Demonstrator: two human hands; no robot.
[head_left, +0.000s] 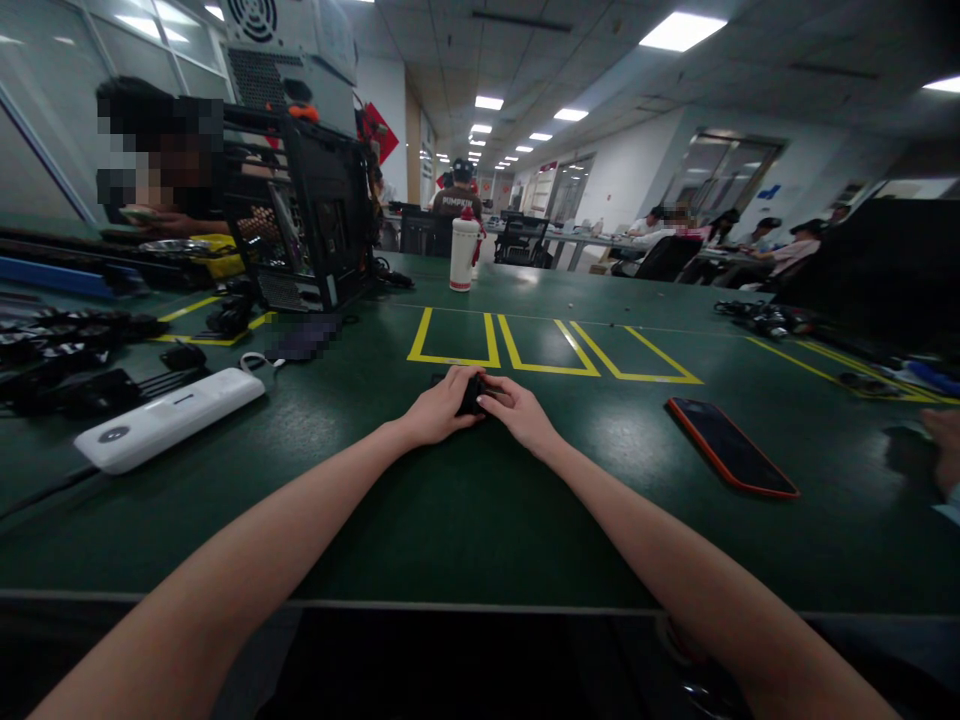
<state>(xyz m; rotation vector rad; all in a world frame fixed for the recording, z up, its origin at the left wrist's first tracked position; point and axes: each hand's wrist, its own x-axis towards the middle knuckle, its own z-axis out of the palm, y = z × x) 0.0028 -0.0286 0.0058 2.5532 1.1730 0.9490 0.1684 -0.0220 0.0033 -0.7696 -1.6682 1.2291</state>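
Observation:
Both hands meet at the middle of the dark green table [450, 530], just in front of the yellow tape outlines. My left hand [439, 408] is closed over a small black object [471, 396], which it covers for the most part. From the other side, my right hand [519, 412] touches the same object with thumb and fingers pinched together. What kind of object it is cannot be made out, since the fingers hide much of it.
A white power strip [172, 418] and bundled black cables [67, 350] lie left, near an open computer case [315, 210]. A white bottle [463, 252] stands behind the tape outlines [454, 361]. An orange-edged phone [731, 447] lies right. Another person's hand [943, 440] is at the right edge.

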